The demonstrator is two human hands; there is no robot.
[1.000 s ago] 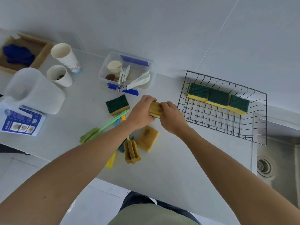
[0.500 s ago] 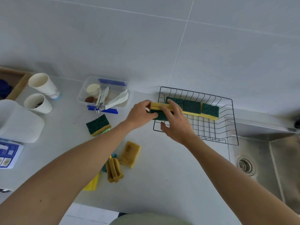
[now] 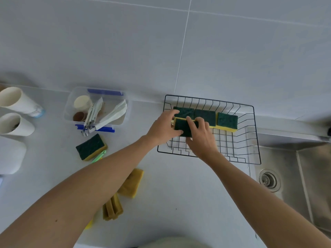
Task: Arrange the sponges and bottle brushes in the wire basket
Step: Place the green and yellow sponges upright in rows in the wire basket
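A black wire basket (image 3: 250,133) stands on the counter against the wall, with three green-and-yellow sponges (image 3: 227,120) in a row along its far side. My left hand (image 3: 161,127) and my right hand (image 3: 200,135) together grip a fourth green-and-yellow sponge (image 3: 182,126) inside the basket's left part, just in front of that row. On the counter to the left lie another green sponge (image 3: 90,146), a yellow sponge (image 3: 133,183), a yellow bottle-brush head (image 3: 112,209) and a green brush handle (image 3: 99,155), partly hidden by my left arm.
A clear plastic box (image 3: 97,108) with clips and small cups sits left of the basket. Two paper cups (image 3: 17,102) and a white jug (image 3: 10,154) stand at the far left. A steel sink (image 3: 293,176) with a drain lies right of the basket.
Both hands carried the sponge from the counter's middle over the basket's left rim and down inside it, in front of the row of sponges.
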